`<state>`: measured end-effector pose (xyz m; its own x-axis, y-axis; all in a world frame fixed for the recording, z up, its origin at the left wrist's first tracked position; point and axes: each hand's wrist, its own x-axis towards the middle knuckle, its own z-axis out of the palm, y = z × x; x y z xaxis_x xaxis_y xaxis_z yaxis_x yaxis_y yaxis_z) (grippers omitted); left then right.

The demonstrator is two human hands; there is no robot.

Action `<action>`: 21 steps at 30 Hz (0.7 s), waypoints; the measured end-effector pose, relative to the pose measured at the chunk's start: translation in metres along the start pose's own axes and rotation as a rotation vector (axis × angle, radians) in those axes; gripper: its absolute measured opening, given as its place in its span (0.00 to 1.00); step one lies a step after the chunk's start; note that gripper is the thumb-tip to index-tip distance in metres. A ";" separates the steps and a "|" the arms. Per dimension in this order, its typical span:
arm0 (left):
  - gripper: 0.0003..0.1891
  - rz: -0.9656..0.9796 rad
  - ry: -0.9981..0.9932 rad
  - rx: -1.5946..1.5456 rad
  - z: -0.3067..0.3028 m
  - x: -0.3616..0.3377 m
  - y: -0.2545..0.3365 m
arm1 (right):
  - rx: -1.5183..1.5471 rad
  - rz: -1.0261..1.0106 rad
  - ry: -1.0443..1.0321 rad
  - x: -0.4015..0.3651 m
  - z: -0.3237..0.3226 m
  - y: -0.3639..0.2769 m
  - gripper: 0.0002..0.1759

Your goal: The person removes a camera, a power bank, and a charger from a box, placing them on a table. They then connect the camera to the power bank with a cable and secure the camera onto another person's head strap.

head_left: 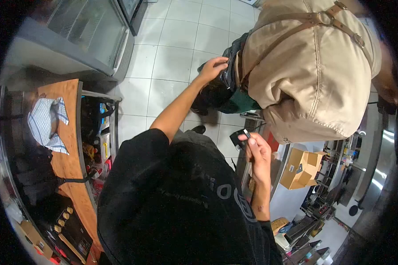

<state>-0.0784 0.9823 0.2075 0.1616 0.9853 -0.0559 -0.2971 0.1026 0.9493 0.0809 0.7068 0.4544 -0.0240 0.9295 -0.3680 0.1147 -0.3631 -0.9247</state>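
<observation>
My left hand (213, 69) is at the back of another person, its fingers closed at the dark clothing (239, 57) below the person's beige shirt (305, 75); what they hold, if anything, is hidden. Lower and to the right, my right hand (257, 150) pinches a small black device (239, 139) with a light metallic tip. Brown leather straps (292, 17) cross the person's shirt. The small device is apart from the shirt.
An open cardboard box (300, 168) lies on the counter at right, beside cluttered shelves. At left, a checked cloth (44, 123) rests on a wooden counter (70, 128). A glass-doored fridge (84, 31) stands upper left, near the tiled floor (168, 66).
</observation>
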 end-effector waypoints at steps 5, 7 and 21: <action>0.25 -0.089 0.044 0.202 -0.018 0.018 -0.016 | -0.010 0.016 -0.095 0.038 0.009 0.011 0.17; 0.28 -0.092 -0.021 0.208 -0.018 0.024 -0.002 | 0.061 0.012 -0.127 0.052 0.020 0.007 0.17; 0.18 0.240 -0.636 0.830 -0.018 0.150 0.020 | 0.220 0.113 0.276 0.145 0.102 -0.015 0.15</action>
<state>-0.0774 1.1349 0.2124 0.7156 0.6907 0.1041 0.3073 -0.4451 0.8411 -0.0259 0.8409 0.4052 0.2493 0.8539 -0.4568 -0.1156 -0.4421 -0.8895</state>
